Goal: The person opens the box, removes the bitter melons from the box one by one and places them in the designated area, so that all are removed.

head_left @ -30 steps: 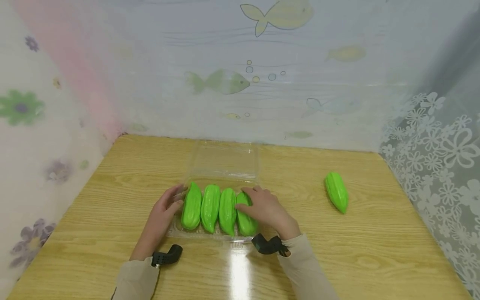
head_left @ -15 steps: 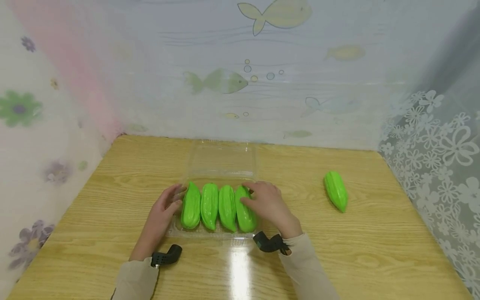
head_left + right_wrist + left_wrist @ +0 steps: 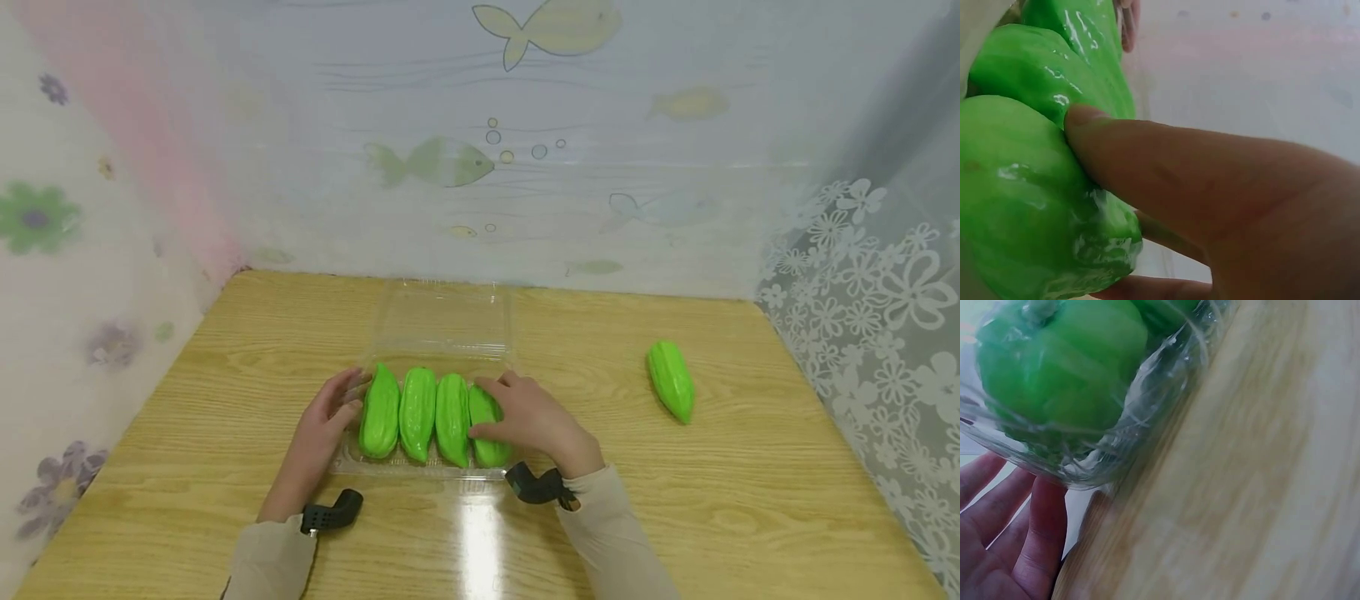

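A row of several glossy green ribbed gourds (image 3: 417, 415), each tapering at an end, lies in a clear plastic clamshell box (image 3: 420, 472). Its lid (image 3: 450, 321) is folded back on the table. My right hand (image 3: 536, 421) holds the rightmost gourd (image 3: 491, 454), thumb on its near left side and fingers at its far end. In the right wrist view the thumb (image 3: 1166, 162) lies across the gourd. At the box's left side is my left hand (image 3: 326, 421). Its fingertips touch the clear wall in the left wrist view, beside a green gourd (image 3: 1063, 369).
One more green gourd (image 3: 671, 382) lies alone on the wooden table (image 3: 750, 467) to the right. A fish-patterned curtain (image 3: 570, 217) hangs behind the table's back edge. Patterned sheets stand at both sides.
My right hand moves slightly up over the rightmost gourd, then back down with its thumb lower on it. The rightmost gourd shifts slightly. My left hand stays at the box's left side.
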The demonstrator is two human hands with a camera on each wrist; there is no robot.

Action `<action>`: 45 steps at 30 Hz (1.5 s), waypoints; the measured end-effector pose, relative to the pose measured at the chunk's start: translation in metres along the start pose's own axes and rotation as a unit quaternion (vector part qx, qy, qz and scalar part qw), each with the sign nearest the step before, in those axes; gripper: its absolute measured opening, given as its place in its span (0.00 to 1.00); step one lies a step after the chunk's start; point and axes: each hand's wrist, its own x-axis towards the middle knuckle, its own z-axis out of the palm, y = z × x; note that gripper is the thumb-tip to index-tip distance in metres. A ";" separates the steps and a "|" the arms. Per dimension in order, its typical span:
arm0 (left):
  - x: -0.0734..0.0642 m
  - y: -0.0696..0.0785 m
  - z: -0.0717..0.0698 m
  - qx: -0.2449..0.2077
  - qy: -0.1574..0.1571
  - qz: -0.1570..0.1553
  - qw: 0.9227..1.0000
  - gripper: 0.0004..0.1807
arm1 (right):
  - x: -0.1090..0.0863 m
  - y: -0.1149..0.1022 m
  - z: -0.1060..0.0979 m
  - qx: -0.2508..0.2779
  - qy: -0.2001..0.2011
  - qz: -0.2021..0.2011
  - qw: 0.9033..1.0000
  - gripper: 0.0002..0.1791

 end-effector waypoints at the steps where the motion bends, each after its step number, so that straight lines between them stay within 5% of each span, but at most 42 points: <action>1: 0.000 0.000 0.000 -0.001 0.000 0.000 1.000 0.24 | 0.000 0.000 0.000 0.004 0.001 0.003 1.000 0.40; 15: 0.000 -0.002 0.000 0.000 0.004 -0.003 1.000 0.25 | 0.007 0.001 0.001 0.044 0.084 0.024 0.995 0.34; 34: 0.002 0.001 0.001 -0.010 0.006 -0.012 1.000 0.25 | 0.013 0.016 0.002 0.172 0.078 0.011 0.982 0.42; 45: 0.001 0.000 0.000 -0.025 0.008 -0.003 1.000 0.25 | 0.013 0.017 0.002 0.156 0.063 -0.050 0.984 0.39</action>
